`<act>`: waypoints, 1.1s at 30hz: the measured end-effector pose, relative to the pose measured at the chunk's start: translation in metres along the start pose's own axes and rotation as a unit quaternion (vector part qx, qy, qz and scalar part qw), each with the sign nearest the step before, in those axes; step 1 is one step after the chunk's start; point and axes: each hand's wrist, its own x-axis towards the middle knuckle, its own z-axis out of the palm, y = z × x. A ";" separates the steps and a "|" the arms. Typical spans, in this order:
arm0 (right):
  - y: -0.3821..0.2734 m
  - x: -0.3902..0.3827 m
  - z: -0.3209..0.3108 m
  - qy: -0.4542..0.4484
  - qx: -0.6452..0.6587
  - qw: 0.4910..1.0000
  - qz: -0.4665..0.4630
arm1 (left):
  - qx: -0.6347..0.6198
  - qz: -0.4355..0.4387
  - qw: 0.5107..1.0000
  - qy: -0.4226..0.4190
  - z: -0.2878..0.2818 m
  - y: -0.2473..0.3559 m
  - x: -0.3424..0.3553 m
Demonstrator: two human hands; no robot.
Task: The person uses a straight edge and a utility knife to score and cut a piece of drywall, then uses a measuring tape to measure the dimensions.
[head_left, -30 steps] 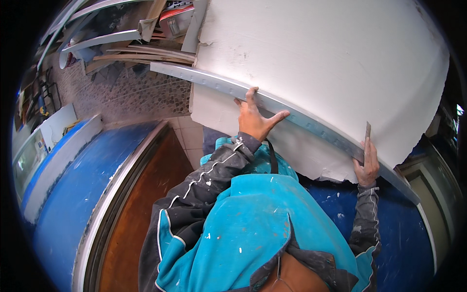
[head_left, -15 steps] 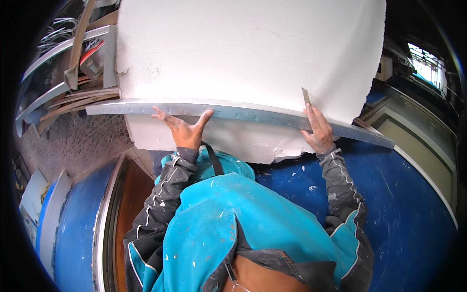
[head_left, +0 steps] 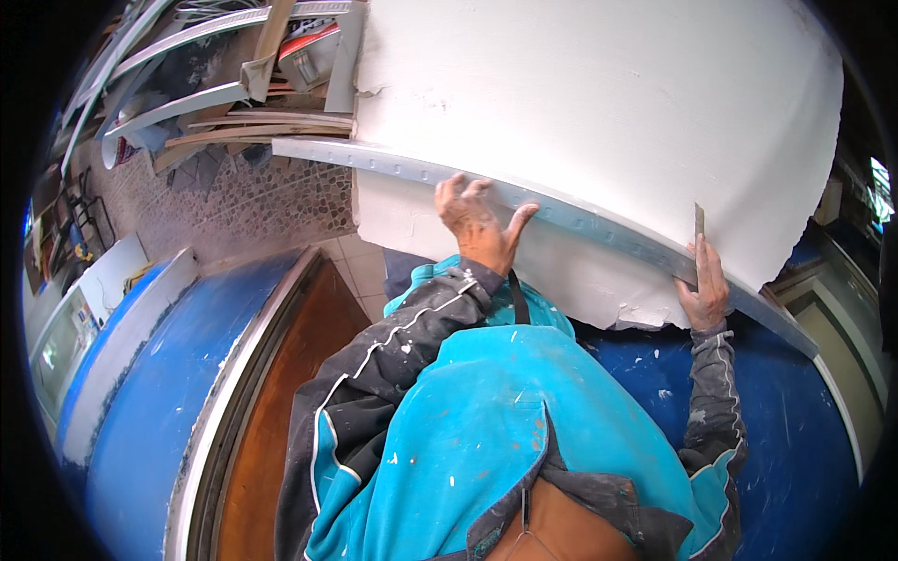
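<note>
Across the lower part of a white board [head_left: 599, 103], one long metal strip [head_left: 580, 220], pale grey, with small dimples along its near face; its left end projects past the board's left edge, its right end past the right edge. Board: broad, its right and near edges ragged. Left hand [head_left: 475, 220]: at the strip, left of its middle, fingers bent and thumb spread wide, gripping nothing closed; slightly blurred, so firm contact cannot be told. Right hand [head_left: 706, 285]: well apart from the left, near the strip's right part, fingers extended over it and closed on a narrow blade [head_left: 699, 222], which stands out beyond the fingertips, pointing away from the person over the board. Clothing: one teal jacket [head_left: 505, 393] with dark grey sleeves, white piping and paint specks. Beneath the board's near right edge, a blue surface [head_left: 786, 421], marked with white spots. To the left, a blue panel [head_left: 206, 327] and, beside it, a brown panel [head_left: 281, 402]. Farther off, beyond the strip's left end, wooden slats [head_left: 271, 122], a red and white box [head_left: 313, 58] and a pebbled floor [head_left: 271, 192].
</note>
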 end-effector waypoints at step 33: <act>-0.238 0.275 0.142 -0.045 0.254 0.955 -0.144 | -0.035 0.478 0.877 -0.030 0.033 -0.065 0.020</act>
